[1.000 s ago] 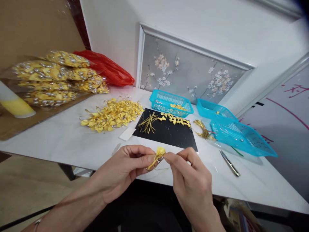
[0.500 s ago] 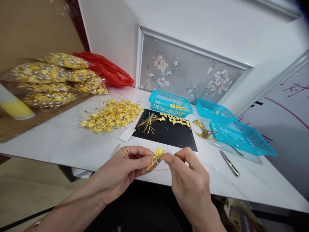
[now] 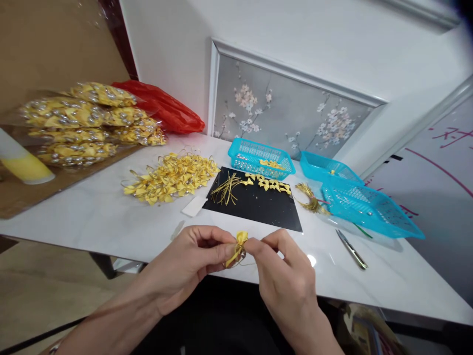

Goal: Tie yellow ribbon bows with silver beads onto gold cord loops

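Note:
Between thumb and fingers, my left hand pinches a yellow ribbon bow with a small silvery bell or bead under it. My right hand is closed at the bow's right side, its thumb and forefinger pinching thin gold cord by the knot. A loose cord end trails below the bow. Beyond the hands lies a black mat bearing loose gold cords and several small yellow bows. A heap of corded yellow bows lies to its left.
Blue baskets stand at the back and right. Thread snips and a bundle of gold cord lie on the right. Bagged yellow bows, a red plastic bag and a yellow-white roll are at left.
My right hand has moved slightly left, closer to my left hand. The bow has turned a little more upright and sits slightly lower, still held between both hands.

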Available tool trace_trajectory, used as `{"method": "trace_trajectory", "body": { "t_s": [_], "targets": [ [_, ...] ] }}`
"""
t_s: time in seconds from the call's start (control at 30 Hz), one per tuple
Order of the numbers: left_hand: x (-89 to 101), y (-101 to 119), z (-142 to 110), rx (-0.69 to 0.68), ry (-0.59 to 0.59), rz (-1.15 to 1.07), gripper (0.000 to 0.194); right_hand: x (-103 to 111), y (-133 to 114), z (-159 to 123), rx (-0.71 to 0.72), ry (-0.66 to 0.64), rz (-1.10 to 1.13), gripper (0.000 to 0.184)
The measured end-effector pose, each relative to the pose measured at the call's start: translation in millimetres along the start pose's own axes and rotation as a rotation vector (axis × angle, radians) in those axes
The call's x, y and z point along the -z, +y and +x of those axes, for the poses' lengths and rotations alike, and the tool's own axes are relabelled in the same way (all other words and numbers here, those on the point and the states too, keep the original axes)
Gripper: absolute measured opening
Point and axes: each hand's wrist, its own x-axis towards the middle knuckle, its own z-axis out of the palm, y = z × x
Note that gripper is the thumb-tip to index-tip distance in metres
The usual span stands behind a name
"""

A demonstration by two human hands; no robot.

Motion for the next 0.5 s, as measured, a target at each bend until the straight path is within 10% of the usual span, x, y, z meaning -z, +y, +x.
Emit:
{"method": "trace_trajectory", "body": {
  "t_s": [0.5],
  "targets": [
    [-1.2,-0.9,-2.5,-0.003,-0.054,-0.050,0.010,1.8,-1.1,4.0,-0.117,-0.071,0.294,0.029]
  ]
}}
